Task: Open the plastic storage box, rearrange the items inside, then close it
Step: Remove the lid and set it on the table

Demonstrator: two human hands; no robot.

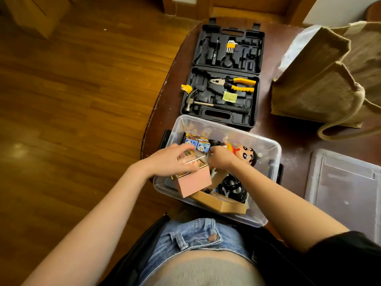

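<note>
Storage box (266, 149), made of clear plastic, sat open in the lower middle of the frame, at the near edge of a dark brown table (274, 129), right in front of the person's lap. Its lid (346, 182) lay flat on the table at the lower right, well apart from it. The left hand (175, 159) was curled over the top of a pink box (193, 183) and gripped it, and that pink box was tilted up over the near left corner of the storage box. The right hand (221, 158) reached into the middle, its fingers bent around something small beside a doll (246, 155), but I could not tell what it held. Blue picture boxes (196, 144), a black cord (233, 187) and a flat cardboard box (222, 203) filled the rest. I thought the pink box could slip and fall to the floor, because it hung partly over the rim. The cardboard box poked up at the near side, so the lid might not shut if it stayed that way. The cord could also catch on things being moved. Above, in the upper middle of the frame, a black tool case (224, 79) lay open with pliers (233, 83) and a hammer (206, 103) inside. A brown bag (321, 79) stood at the upper right. The floor (82, 89) on the left was shiny wood.
</note>
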